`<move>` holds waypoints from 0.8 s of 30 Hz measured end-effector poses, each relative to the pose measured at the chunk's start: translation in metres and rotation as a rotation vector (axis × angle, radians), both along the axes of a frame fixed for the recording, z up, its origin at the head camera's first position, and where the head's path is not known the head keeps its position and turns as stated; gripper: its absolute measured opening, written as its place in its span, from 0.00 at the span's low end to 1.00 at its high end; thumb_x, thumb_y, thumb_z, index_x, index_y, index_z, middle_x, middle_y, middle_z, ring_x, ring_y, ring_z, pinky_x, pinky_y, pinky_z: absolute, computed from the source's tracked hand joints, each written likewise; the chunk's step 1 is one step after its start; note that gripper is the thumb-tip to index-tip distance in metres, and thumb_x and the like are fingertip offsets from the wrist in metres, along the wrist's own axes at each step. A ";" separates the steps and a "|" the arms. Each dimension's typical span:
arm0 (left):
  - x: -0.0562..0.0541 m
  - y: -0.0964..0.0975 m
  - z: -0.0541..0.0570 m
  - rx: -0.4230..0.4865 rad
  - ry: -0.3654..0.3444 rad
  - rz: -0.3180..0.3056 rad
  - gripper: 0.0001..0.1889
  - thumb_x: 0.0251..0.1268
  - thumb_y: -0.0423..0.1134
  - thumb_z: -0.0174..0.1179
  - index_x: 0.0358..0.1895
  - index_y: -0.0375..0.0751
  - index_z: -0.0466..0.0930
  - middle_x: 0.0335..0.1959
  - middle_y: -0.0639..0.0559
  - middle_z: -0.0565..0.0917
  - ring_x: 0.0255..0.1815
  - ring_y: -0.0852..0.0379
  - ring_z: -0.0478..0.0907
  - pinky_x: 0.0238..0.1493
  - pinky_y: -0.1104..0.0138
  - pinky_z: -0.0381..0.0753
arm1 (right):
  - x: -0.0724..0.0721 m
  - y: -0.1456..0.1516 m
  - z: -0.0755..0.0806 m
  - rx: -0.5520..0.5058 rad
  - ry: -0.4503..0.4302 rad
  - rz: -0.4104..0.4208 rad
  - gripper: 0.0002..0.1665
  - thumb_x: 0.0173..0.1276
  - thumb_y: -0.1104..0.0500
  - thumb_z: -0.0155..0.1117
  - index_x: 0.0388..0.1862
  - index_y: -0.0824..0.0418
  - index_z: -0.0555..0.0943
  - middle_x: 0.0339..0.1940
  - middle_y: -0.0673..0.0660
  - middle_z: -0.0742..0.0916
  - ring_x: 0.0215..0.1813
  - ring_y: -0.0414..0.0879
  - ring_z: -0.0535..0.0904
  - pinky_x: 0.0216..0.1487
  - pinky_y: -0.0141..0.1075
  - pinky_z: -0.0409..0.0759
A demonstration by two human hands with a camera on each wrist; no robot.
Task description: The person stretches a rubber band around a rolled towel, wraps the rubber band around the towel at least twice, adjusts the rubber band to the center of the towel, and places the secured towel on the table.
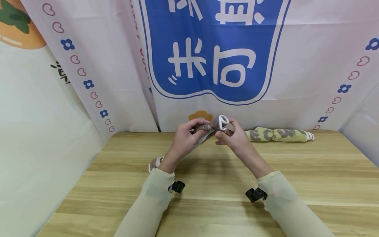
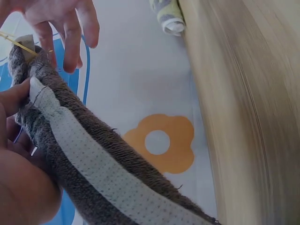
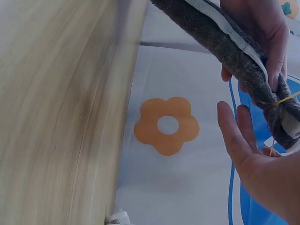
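Note:
A rolled grey-brown towel (image 1: 214, 124) with a white edge slants up off the table, its far end (image 1: 153, 164) showing beside the left wrist. My left hand (image 1: 189, 135) grips the roll near its raised end, thumb against the white strip (image 2: 89, 145). Around that end runs a thin yellow rubber band (image 3: 287, 98), part of it stretched away from the towel. My right hand (image 1: 235, 140) is at the same end, its fingers (image 3: 228, 126) spread and fairly straight beside the towel. Whether a right finger hooks the band is hard to tell.
A yellow-green rolled towel (image 1: 278, 135) with grey letters, drawn in at its middle, lies along the table's back edge at right. The wooden table (image 1: 207, 204) meets a printed cloth backdrop (image 1: 118, 65) behind it. A black wrist camera (image 1: 256, 195) sits by each sleeve.

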State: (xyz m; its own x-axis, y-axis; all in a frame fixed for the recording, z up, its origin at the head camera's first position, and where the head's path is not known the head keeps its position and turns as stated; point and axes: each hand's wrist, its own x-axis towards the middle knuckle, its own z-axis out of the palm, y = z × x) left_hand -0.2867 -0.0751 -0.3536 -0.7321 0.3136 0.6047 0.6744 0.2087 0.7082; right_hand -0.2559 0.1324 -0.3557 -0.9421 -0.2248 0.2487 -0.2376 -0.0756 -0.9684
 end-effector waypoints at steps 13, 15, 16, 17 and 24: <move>0.001 -0.001 -0.004 -0.342 0.210 0.121 0.09 0.69 0.27 0.69 0.47 0.42 0.92 0.40 0.51 0.89 0.31 0.57 0.77 0.32 0.64 0.77 | -0.002 0.012 0.001 0.524 0.138 -0.156 0.56 0.64 0.39 0.81 0.79 0.66 0.67 0.88 0.65 0.46 0.72 0.66 0.72 0.70 0.63 0.72; 0.001 -0.001 -0.005 -0.382 0.260 0.136 0.09 0.67 0.27 0.69 0.45 0.43 0.93 0.40 0.52 0.90 0.30 0.58 0.77 0.31 0.64 0.77 | -0.003 0.012 0.001 0.551 0.149 -0.146 0.52 0.65 0.43 0.82 0.77 0.68 0.69 0.87 0.66 0.46 0.70 0.65 0.75 0.68 0.63 0.74; 0.001 -0.001 -0.005 -0.400 0.281 0.143 0.09 0.66 0.27 0.70 0.45 0.44 0.93 0.40 0.53 0.90 0.30 0.59 0.78 0.32 0.64 0.77 | -0.003 0.012 0.000 0.562 0.152 -0.144 0.51 0.65 0.44 0.82 0.76 0.68 0.70 0.87 0.67 0.46 0.70 0.65 0.75 0.68 0.63 0.74; 0.001 -0.001 -0.005 -0.417 0.299 0.149 0.10 0.66 0.27 0.70 0.44 0.45 0.93 0.40 0.54 0.91 0.31 0.59 0.79 0.32 0.64 0.78 | -0.004 0.013 -0.001 0.569 0.154 -0.142 0.50 0.64 0.45 0.83 0.75 0.68 0.71 0.87 0.67 0.46 0.69 0.64 0.75 0.67 0.63 0.74; 0.005 0.003 -0.004 -0.535 0.361 0.166 0.10 0.64 0.29 0.74 0.43 0.50 0.94 0.40 0.57 0.92 0.37 0.57 0.86 0.36 0.61 0.84 | -0.006 0.016 -0.003 0.619 0.163 -0.118 0.47 0.62 0.47 0.85 0.71 0.69 0.74 0.87 0.67 0.46 0.73 0.64 0.73 0.72 0.66 0.68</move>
State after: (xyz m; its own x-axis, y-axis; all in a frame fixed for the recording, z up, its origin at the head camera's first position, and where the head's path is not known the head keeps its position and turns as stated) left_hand -0.2816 -0.0725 -0.3573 -0.5772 0.5391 0.6134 0.7783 0.5905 0.2134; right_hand -0.2622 0.1487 -0.3591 -0.9302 -0.2700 0.2485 -0.3582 0.5202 -0.7753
